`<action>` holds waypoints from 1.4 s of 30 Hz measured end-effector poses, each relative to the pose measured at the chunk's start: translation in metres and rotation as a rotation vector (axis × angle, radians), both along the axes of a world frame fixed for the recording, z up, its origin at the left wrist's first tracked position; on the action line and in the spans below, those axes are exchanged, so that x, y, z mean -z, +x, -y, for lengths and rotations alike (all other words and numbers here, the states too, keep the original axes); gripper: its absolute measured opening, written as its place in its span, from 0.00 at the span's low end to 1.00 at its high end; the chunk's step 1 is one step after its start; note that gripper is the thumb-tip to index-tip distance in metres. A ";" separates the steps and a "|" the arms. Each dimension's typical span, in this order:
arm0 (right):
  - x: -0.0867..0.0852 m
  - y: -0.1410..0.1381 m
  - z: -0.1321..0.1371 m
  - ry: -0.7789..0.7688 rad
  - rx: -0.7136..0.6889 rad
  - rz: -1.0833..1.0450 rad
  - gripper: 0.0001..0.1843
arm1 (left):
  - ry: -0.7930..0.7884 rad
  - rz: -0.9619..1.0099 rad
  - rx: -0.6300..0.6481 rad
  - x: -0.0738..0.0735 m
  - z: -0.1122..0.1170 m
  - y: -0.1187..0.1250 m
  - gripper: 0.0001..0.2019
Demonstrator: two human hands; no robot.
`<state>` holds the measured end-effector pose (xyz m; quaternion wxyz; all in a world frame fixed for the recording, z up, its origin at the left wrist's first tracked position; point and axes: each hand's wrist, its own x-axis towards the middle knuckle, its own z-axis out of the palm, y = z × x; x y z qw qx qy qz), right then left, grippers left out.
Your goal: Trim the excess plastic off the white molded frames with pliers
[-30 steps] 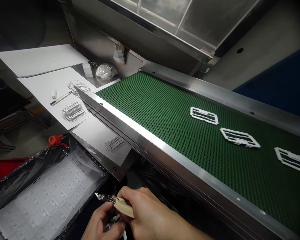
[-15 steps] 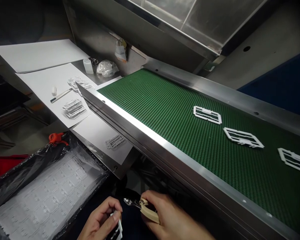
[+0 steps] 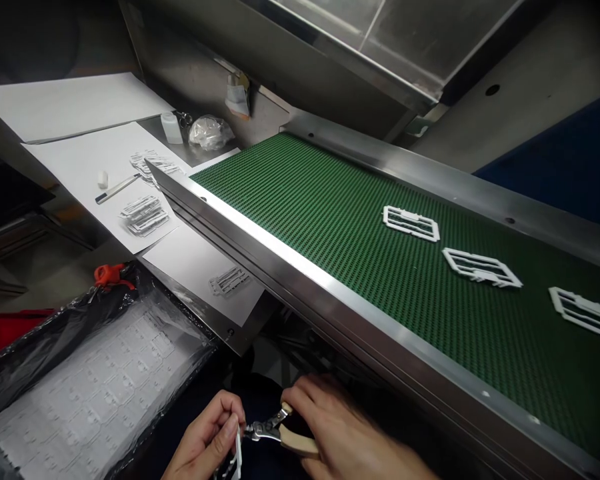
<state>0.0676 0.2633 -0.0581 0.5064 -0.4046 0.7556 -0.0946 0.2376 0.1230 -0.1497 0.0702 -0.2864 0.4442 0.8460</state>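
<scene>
At the bottom edge my left hand pinches a small white plastic frame part, held edge-on. My right hand is closed on cutting pliers with tan handles. The metal jaws of the pliers meet the part just beside my left fingertips. Three more white frame parts lie on the green conveyor belt to the right, well apart from both hands.
A steel rail borders the belt's near side. A black-lined bin with a tray of white parts stands at the left. White sheets carry stacks of parts, a pen, a small bottle and a plastic bag. An orange-handled tool lies by the bin.
My hands have come together: the pliers' jaws, apart from the part half a second ago, now touch it. The view has shifted slightly; the parts on the belt hold about the same places.
</scene>
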 end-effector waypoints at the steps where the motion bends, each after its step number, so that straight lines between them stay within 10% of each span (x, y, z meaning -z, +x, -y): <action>1: 0.000 0.000 0.001 0.002 -0.004 0.001 0.28 | -0.002 -0.002 -0.002 0.000 0.000 0.000 0.19; 30: 0.015 0.000 -0.005 -0.226 -0.219 -0.253 0.08 | 0.043 -0.011 -0.016 -0.002 -0.010 0.004 0.18; 38: 0.036 0.012 -0.012 0.059 0.350 0.130 0.10 | 0.103 -0.036 -0.098 0.007 -0.015 0.010 0.16; 42: 0.034 0.017 -0.020 0.033 0.380 0.074 0.09 | 0.046 0.003 -0.156 0.004 -0.021 0.016 0.25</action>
